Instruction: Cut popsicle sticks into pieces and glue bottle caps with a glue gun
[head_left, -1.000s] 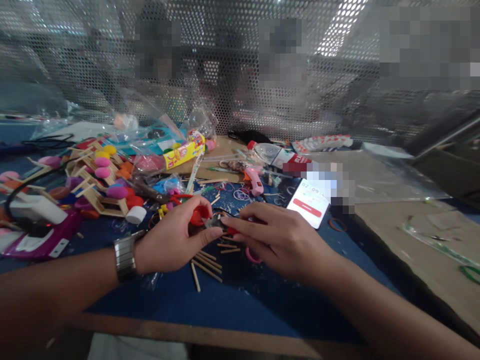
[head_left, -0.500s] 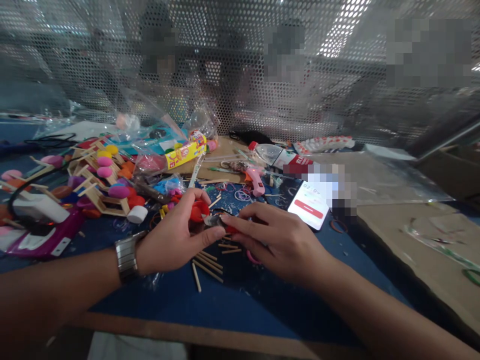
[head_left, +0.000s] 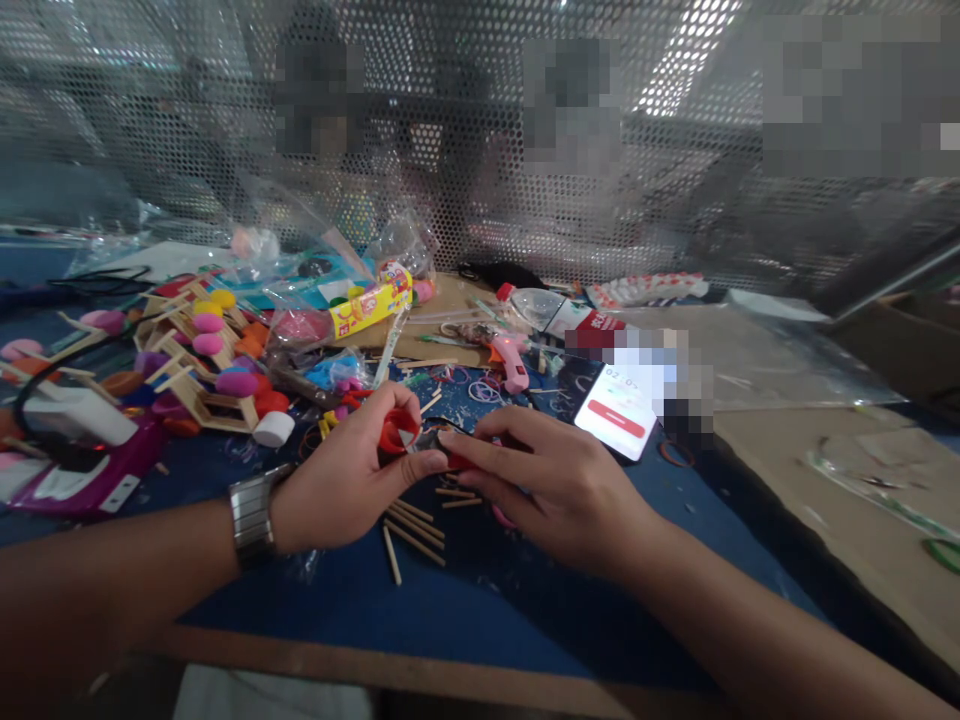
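My left hand (head_left: 349, 475), with a metal watch on its wrist, has its fingers curled round a small red round cup-like piece (head_left: 397, 432). My right hand (head_left: 551, 480) is closed on a cutter-like tool with a grey blade part (head_left: 427, 440) and a red handle, mostly hidden by the fingers. The blade part reaches the edge of the red piece, beside my left thumb. Below the hands, several short wooden sticks (head_left: 416, 530) lie on the blue table (head_left: 480, 620).
Left stand wooden stick frames with coloured discs (head_left: 217, 385) and a purple power strip (head_left: 94, 470). Behind are a yellow tube (head_left: 371, 303), a pink glue gun (head_left: 511, 362) and a bottle (head_left: 562, 315). A lit phone (head_left: 622, 405) lies right, near cardboard (head_left: 810, 490).
The red piece has tilted so its opening shows more, and the left fingers have shifted slightly. The right hand and the tool have moved a little to the left.
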